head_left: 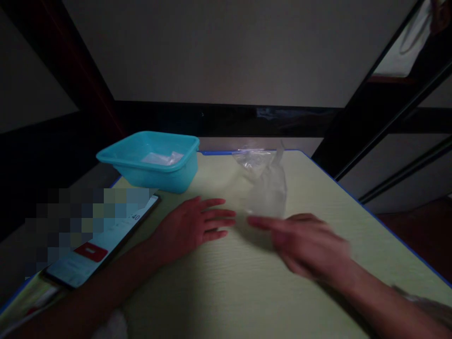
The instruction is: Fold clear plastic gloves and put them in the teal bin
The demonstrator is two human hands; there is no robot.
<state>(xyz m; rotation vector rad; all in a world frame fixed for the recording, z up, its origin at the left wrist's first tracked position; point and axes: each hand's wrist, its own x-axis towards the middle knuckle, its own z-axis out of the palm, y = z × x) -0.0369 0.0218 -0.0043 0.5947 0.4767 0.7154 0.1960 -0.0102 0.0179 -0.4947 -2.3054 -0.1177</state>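
Observation:
My left hand point(192, 225) hovers over the middle of the table with its fingers spread, holding nothing. To its right is my right hand point(307, 242), somewhat blurred, with the index finger stretched out to the left. I see nothing held in it. Just beyond its fingers, a clear plastic bag point(270, 190) stands crumpled on the table, its top loose and shiny. The fingertip overlaps the bag's lower edge in view; whether it touches I cannot tell. A turquoise plastic basin point(158, 178) at the back left holds some clear or whitish plastic point(160, 158).
A phone point(116, 240) with a lit screen, partly pixelated, lies at the table's left, beside my left forearm. The pale wood-look table point(219, 292) has a blue edge. Behind it stands a grey panel point(226, 52) with a dark band. Dark frames flank both sides.

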